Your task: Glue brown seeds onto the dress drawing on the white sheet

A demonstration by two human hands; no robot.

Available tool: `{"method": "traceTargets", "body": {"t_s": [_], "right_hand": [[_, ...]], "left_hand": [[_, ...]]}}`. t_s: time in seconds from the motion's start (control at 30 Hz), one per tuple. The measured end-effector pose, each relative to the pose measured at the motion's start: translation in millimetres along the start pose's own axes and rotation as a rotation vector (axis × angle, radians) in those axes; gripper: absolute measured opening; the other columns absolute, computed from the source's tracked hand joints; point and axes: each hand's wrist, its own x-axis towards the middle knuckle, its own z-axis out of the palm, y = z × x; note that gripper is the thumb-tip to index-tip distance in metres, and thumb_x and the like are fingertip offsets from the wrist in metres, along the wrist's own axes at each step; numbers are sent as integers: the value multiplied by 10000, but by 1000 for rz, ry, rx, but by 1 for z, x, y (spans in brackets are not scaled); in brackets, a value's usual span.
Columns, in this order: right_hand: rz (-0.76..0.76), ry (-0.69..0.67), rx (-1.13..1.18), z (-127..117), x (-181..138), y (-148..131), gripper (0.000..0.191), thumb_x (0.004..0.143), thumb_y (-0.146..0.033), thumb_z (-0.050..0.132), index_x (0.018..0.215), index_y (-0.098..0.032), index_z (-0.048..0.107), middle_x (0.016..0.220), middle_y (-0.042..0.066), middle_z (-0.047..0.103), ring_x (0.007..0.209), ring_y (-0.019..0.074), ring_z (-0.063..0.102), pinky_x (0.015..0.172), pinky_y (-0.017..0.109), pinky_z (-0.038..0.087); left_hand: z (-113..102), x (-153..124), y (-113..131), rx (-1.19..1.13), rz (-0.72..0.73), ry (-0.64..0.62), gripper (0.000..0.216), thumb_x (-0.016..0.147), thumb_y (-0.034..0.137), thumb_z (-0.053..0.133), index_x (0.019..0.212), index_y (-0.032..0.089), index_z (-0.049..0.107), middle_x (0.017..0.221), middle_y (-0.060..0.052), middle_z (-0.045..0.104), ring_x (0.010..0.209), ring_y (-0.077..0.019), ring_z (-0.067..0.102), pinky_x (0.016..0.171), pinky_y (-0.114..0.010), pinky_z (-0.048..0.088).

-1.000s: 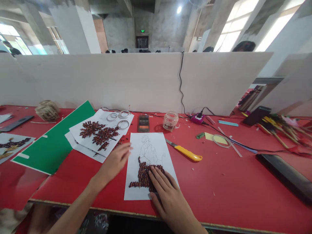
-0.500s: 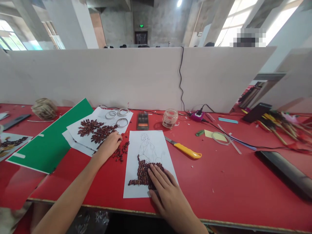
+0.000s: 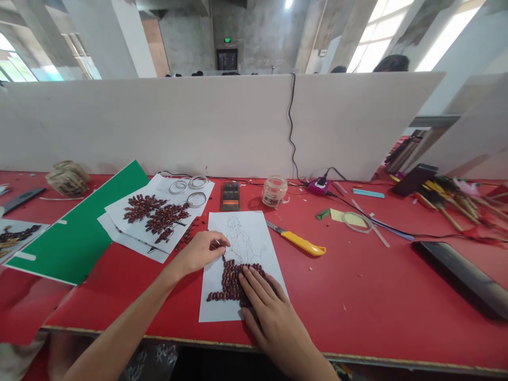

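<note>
Across the red surface (image 3: 341, 296), the largest pieces of paper near the person are the overlapping sheets (image 3: 113, 211) at left, the top one bearing seed clusters (image 3: 159, 216) that look largely filled in. Just in front of the person lies the drawing sheet (image 3: 262, 238), seemingly about half worked: its upper figure outline (image 3: 241, 241) is bare pencil-like line, while the lower middle carries a dense seed patch (image 3: 230, 278) with a short row jutting left. The right hand (image 3: 272, 309) lies flat and loose across the right part of that patch, gripping nothing visible and hiding how complete it is there. The left hand (image 3: 201, 251) is above the sheet's left edge, thumb and fingers drawn close near the patch's upper left corner; whether they pinch a seed I cannot tell. Smallest, unplaced loose seeds (image 3: 183, 241) lie scattered between the papers.
</note>
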Motion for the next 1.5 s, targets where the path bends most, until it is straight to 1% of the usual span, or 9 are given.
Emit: {"method": "traceTargets", "body": {"t_s": [0.17,0.5,0.67,0.8,0.97,1.2,1.33,1.43,1.5], "right_hand": [[-8,-18,-7,1,-1,0,685,1033,-251,482,1657,-208,202,1692,48,251,1559,253,283,1240,515,361],[4,-5,13,0,-1,0,686,1039,-272,475,1660,-207,191,1699,43,229,1560,251,281,1246,502,353],[2,30,33,0,-1,0,711,1033,-261,485,1665,-224,161,1689,46,257,1542,265,323,1233,505,375],[2,26,30,0,0,0,718,1024,-247,492,1663,-216,167,1688,50,259,1539,273,330,1224,517,390],[-4,19,19,1,0,0,706,1028,-247,482,1662,-213,173,1690,58,248,1545,269,316,1222,520,388],[-8,5,14,1,0,0,676,1034,-256,483,1654,-197,218,1689,63,259,1549,265,307,1234,517,369],[-4,10,26,1,0,1,691,1034,-256,485,1660,-210,195,1690,58,254,1551,262,304,1240,512,360],[5,6,36,2,-1,1,706,1031,-259,490,1662,-208,179,1690,56,256,1548,266,310,1235,525,366],[9,-3,40,3,-1,1,712,1030,-265,493,1663,-211,171,1692,49,252,1552,262,301,1240,524,359]], "left_hand": [[0,8,3,65,-21,-71,199,823,224,649,975,168,764,941,-45,786,879,-198,701,780,-275,517],[5,18,1,170,-16,-148,179,801,190,658,910,190,800,938,-28,801,900,-193,709,820,-270,486],[1,24,-1,164,-51,-212,175,776,181,678,893,192,807,931,-31,806,913,-200,715,819,-270,479],[-1,27,-4,142,-77,-226,180,764,181,695,910,174,800,932,-38,805,885,-198,706,783,-258,479],[-3,27,-3,132,-50,-264,172,785,174,682,924,156,783,899,-48,799,880,-199,708,785,-256,481],[2,25,2,200,7,-184,117,805,151,702,883,185,783,931,-35,788,950,-209,693,858,-277,481],[7,17,0,221,51,-88,111,834,159,716,911,207,780,912,-26,770,980,-218,670,888,-304,495],[8,4,-3,287,168,35,178,953,169,603,1019,206,764,1002,-39,763,1035,-218,641,956,-347,495],[10,-9,-6,407,279,89,273,1015,159,501,1138,207,740,1147,-61,739,1108,-229,608,1009,-392,481]]}}
